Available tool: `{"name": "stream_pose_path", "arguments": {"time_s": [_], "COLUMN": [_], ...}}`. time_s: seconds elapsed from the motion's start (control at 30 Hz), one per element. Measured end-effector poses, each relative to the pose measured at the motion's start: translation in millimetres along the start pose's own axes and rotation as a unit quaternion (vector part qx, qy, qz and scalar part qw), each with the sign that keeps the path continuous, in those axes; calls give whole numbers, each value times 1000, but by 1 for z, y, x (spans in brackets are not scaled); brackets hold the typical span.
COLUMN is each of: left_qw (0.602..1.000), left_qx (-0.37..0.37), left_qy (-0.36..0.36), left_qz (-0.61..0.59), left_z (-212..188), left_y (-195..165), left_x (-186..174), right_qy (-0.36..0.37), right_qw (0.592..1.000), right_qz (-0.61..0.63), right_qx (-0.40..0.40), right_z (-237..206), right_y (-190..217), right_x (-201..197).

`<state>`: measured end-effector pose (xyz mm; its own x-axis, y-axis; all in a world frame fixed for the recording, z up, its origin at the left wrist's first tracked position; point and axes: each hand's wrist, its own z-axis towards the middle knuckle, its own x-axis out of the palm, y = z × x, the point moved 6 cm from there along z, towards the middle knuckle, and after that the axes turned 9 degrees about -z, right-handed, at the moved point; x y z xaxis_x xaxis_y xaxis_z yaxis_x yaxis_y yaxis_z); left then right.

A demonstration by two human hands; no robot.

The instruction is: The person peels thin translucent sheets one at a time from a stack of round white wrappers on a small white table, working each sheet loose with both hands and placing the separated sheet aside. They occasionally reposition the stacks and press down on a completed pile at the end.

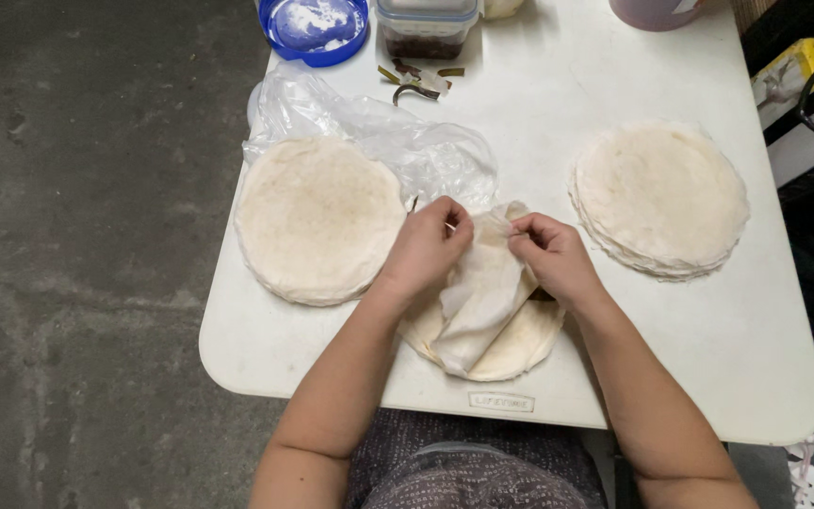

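My left hand (pixel 429 247) and my right hand (pixel 550 256) both pinch the top edge of a thin pale wrapper sheet (pixel 484 292), which is folded over and lifted off a small stack of round wrappers (pixel 520 349) in front of me. The hands sit close together, the sheet hanging between them. A larger stack of round wrappers (pixel 317 219) lies just left of my left hand. Another stack of round wrappers (pixel 661 196) lies to the right of my right hand.
Everything rests on a white plastic table (pixel 708 358). A crumpled clear plastic bag (pixel 379 132) lies behind the left stack. At the far edge stand a blue lid (pixel 317 28), a clear lidded container (pixel 428 28) and some small scraps (pixel 418 83). Concrete floor (pixel 87 254) is to the left.
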<state>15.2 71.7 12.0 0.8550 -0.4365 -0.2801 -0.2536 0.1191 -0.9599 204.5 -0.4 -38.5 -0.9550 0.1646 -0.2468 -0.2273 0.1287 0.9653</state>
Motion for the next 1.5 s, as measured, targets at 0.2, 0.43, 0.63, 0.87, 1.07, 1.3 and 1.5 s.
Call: {"name": "stream_pose_path", "arguments": {"time_s": [0.2,0.43,0.63,0.87,1.07,1.3,1.5], "left_qw": [998,992,947,882,813,641,714], "left_qx": [2,-18,-26,6,-37,-126,-131], "left_qy": [64,-4,-33,77,160,259,250], "left_qz": [-15,-124,-318,-464,-559,-712,-641], "left_z": [-3,5,12,-1,-22,-29,-18], "left_y": [-10,11,33,28,16,30,38], "left_x": [5,-1,14,63,64,79,77], "right_qy": [65,-32,-74,-141,-179,-28,16], "right_qw": [996,997,991,974,919,973,984], "right_qz": [18,36,104,-80,-142,-153,-118], "right_qx": [-58,-64,-42,-160,-321,-173,-135], "right_z": [-3,1,10,-20,-56,-34,-18], "right_y": [11,0,-12,51,98,71,49], "right_x": [13,-7,-12,-12,-11,-2,3]}}
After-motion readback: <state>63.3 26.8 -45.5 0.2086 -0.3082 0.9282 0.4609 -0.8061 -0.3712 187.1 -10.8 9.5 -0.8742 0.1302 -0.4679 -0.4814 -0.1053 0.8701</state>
